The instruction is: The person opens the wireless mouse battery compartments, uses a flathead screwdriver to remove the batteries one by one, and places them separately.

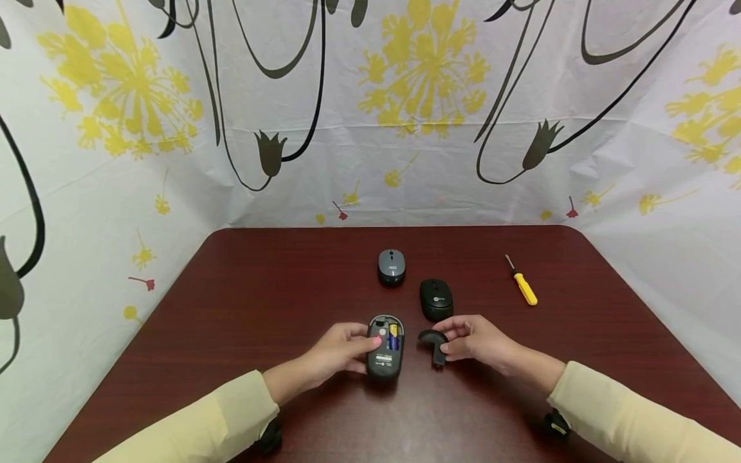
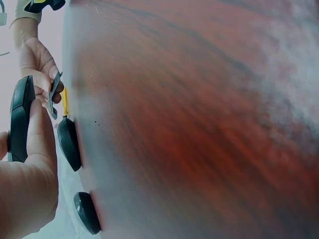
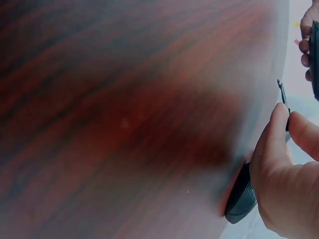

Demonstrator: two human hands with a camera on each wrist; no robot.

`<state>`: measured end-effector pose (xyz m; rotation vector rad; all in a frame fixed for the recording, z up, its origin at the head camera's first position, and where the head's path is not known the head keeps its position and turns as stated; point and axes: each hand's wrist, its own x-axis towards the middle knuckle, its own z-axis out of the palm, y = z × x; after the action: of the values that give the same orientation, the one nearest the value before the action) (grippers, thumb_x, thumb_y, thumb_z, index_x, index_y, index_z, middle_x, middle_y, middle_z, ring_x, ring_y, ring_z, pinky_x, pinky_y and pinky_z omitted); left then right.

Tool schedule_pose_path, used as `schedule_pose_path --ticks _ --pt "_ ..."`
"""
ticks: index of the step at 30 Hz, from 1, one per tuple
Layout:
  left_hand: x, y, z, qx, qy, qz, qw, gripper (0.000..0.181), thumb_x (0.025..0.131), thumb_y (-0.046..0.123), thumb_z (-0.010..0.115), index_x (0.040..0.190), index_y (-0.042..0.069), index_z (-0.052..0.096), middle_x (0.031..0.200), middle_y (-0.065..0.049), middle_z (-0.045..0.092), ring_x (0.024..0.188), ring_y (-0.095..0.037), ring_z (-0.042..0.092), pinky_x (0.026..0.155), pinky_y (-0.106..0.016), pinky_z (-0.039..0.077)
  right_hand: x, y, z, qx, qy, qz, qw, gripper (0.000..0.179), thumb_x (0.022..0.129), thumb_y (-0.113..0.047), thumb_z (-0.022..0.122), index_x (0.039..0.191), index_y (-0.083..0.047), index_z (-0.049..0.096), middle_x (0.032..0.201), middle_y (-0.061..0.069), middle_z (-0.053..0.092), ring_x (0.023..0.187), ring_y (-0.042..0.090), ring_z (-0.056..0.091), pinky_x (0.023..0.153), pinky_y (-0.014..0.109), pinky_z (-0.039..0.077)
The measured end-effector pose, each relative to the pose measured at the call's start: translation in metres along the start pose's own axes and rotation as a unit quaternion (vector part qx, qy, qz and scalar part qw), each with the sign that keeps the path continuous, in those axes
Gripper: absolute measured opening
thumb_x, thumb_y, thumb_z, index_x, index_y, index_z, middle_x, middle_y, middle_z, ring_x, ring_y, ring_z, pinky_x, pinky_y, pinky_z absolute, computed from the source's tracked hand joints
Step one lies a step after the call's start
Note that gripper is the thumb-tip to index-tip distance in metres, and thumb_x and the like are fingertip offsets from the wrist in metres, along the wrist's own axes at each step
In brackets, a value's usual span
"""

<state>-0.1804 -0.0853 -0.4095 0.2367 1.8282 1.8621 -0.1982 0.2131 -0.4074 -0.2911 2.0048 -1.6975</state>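
In the head view, my left hand (image 1: 341, 350) holds a dark computer mouse (image 1: 384, 363) with its underside turned up. Its battery bay is uncovered, and a yellow-and-blue battery (image 1: 393, 336) lies inside. The thumb rests on the underside. To the right, my right hand (image 1: 477, 344) pinches a black T-shaped battery cover (image 1: 438, 355) between thumb and fingers, apart from the mouse. From the left wrist view, the held mouse (image 2: 21, 119) appears edge-on, gripped by its sides. The cover (image 3: 283, 97) shows as a thin edge in the right wrist view.
A black mouse (image 1: 437, 299) sits just behind the right hand. Farther back stands a grey-and-black mouse (image 1: 392, 267). A screwdriver (image 1: 522, 283) with a yellow handle lies at the right on the dark red-brown table (image 1: 278, 276). Patterned cloth (image 1: 347, 128) hangs along the table's far edge.
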Motion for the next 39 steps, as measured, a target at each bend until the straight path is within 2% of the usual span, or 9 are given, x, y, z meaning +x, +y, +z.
schedule_pose_path --ticks 5,11,16,19,23,26,39 --pt "0.000 0.000 0.000 0.001 -0.002 -0.001 1.0000 0.042 0.096 0.016 0.063 0.124 -0.013 0.053 0.110 -0.020 0.067 0.095 -0.025 0.067 0.075 -0.039 0.058 0.001 0.001 0.001 -0.016 0.000 0.004 0.9999 0.040 0.087 0.004 0.067 0.124 0.014 0.054 0.095 0.015 0.063 0.084 0.022 0.067 0.079 0.039 0.057" --pt "0.002 -0.003 0.000 -0.001 0.001 -0.010 0.9999 0.042 0.095 0.016 0.064 0.124 -0.012 0.054 0.109 -0.020 0.067 0.095 -0.025 0.067 0.075 -0.039 0.058 0.002 0.003 0.006 -0.041 0.005 -0.009 0.9991 0.037 0.085 0.007 0.067 0.119 0.015 0.056 0.092 0.015 0.063 0.080 0.021 0.066 0.075 0.039 0.058" --pt "0.002 -0.004 -0.001 0.001 0.001 -0.011 0.9999 0.042 0.096 0.017 0.064 0.125 -0.012 0.054 0.109 -0.020 0.067 0.095 -0.025 0.067 0.075 -0.039 0.058 0.003 0.004 0.009 -0.078 0.014 -0.016 0.9967 0.034 0.085 0.008 0.067 0.118 0.013 0.058 0.093 0.015 0.060 0.078 0.020 0.064 0.073 0.038 0.059" --pt "0.003 -0.004 -0.001 0.000 -0.001 -0.009 1.0000 0.042 0.096 0.017 0.064 0.125 -0.012 0.054 0.109 -0.020 0.067 0.095 -0.025 0.067 0.075 -0.039 0.058 0.003 0.004 0.009 -0.120 0.023 -0.027 0.9922 0.032 0.084 0.006 0.069 0.114 0.011 0.061 0.092 0.013 0.059 0.077 0.020 0.061 0.069 0.036 0.059" --pt "0.003 -0.004 -0.001 0.000 -0.003 -0.007 1.0000 0.041 0.096 0.016 0.064 0.124 -0.012 0.054 0.109 -0.020 0.067 0.095 -0.025 0.067 0.075 -0.039 0.058 0.004 0.004 0.010 -0.186 0.034 -0.042 0.9811 0.029 0.083 0.002 0.071 0.111 0.006 0.064 0.090 0.010 0.058 0.074 0.020 0.058 0.061 0.033 0.057" --pt "0.003 -0.005 0.000 0.000 -0.005 -0.006 1.0000 0.041 0.096 0.016 0.064 0.124 -0.012 0.054 0.109 -0.020 0.067 0.096 -0.026 0.067 0.075 -0.039 0.058 0.005 0.004 0.011 -0.214 0.039 -0.047 0.9749 0.028 0.083 -0.001 0.072 0.110 0.004 0.065 0.088 0.008 0.058 0.071 0.019 0.058 0.058 0.031 0.054" --pt "0.004 -0.007 0.000 -0.005 -0.005 -0.002 1.0000 0.041 0.096 0.015 0.063 0.124 -0.013 0.054 0.109 -0.021 0.067 0.096 -0.027 0.067 0.075 -0.040 0.058 0.006 0.000 0.011 -0.238 0.044 -0.042 0.9694 0.027 0.082 -0.001 0.074 0.108 0.003 0.067 0.084 0.007 0.058 0.066 0.020 0.057 0.056 0.033 0.054"
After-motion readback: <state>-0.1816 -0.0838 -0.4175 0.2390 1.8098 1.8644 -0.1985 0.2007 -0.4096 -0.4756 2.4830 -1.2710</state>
